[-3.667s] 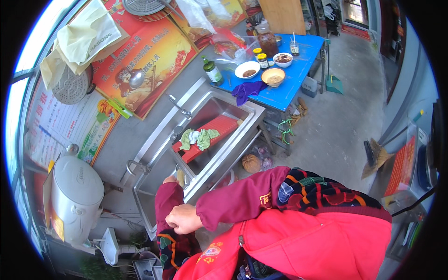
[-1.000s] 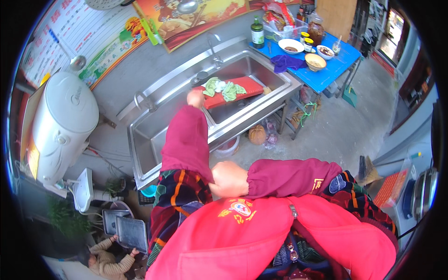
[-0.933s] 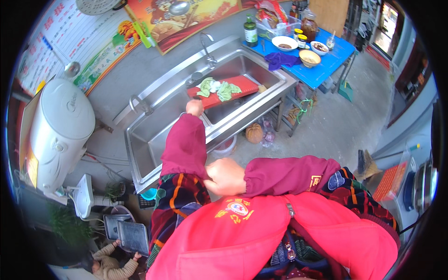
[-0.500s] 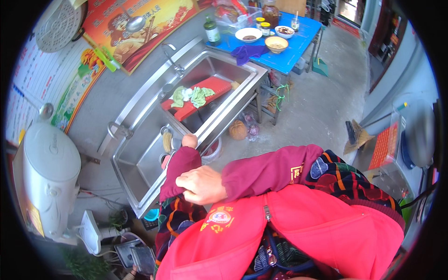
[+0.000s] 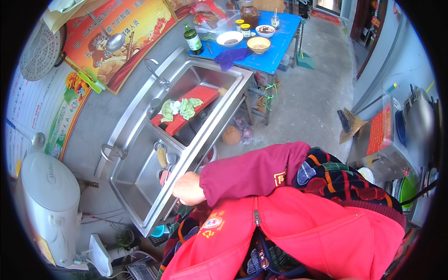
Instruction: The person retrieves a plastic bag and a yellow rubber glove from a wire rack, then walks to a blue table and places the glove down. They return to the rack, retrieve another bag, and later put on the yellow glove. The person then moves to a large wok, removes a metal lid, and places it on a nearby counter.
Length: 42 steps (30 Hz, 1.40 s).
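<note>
Your left arm is back from the board (image 5: 186, 108); only one hand (image 5: 188, 188) shows, at the sink (image 5: 140, 196) front edge, grip unclear, other hidden.

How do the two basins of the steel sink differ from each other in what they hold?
The far basin holds a red cutting board with green leafy vegetables on it; the near basin holds only a few small items near its drain. The far basin is away from the hand; the near basin's front rim is right beside it. Both are stainless steel, side by side.
</note>
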Motion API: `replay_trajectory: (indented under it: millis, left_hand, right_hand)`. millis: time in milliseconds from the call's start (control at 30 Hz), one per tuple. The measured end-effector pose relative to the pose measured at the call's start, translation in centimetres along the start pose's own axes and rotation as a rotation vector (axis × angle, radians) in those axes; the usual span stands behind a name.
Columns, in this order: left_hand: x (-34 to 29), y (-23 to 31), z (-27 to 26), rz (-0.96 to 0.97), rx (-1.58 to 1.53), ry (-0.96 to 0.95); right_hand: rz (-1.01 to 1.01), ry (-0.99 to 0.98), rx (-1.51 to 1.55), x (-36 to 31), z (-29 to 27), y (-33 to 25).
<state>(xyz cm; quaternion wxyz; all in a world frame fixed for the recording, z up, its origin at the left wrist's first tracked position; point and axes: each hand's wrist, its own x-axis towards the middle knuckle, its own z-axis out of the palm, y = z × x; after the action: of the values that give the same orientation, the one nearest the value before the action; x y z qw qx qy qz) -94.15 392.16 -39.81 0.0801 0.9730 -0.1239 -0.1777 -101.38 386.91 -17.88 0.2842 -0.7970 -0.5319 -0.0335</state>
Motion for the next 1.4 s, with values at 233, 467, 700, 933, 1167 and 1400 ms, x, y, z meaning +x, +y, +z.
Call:
replay_trajectory:
  millis: [233, 467, 700, 933, 1167, 1400]
  left_hand:
    - [1.8, 1.1, 1.8, 0.177, -0.214, -0.205]
    - [8.6, -0.5, -0.5, -0.025, -0.852, -0.290]
    - [12.4, -11.5, -8.9, -0.316, -1.939, -0.120]
    - [15.1, -14.4, -15.7, -0.189, -2.009, 0.054]
    - [17.3, 3.4, -21.9, -0.014, -1.641, 0.088]
    - [8.5, 36.0, -19.1, 0.629, -1.100, -0.276]
  right_hand:
    - [-0.223, 0.036, 0.199, 0.7, -1.0, -0.1]
    - [-0.363, 0.433, 0.098, -1.8, -4.0, -2.1]
    - [-0.061, 0.531, -0.229, -4.8, -5.3, -0.8]
    - [0.070, 0.291, 0.412, -9.4, -7.6, 1.3]
    - [0.365, 0.179, 0.259, -17.9, -10.8, 12.5]
    - [0.729, 0.275, -0.263, -31.9, -14.2, 28.6]
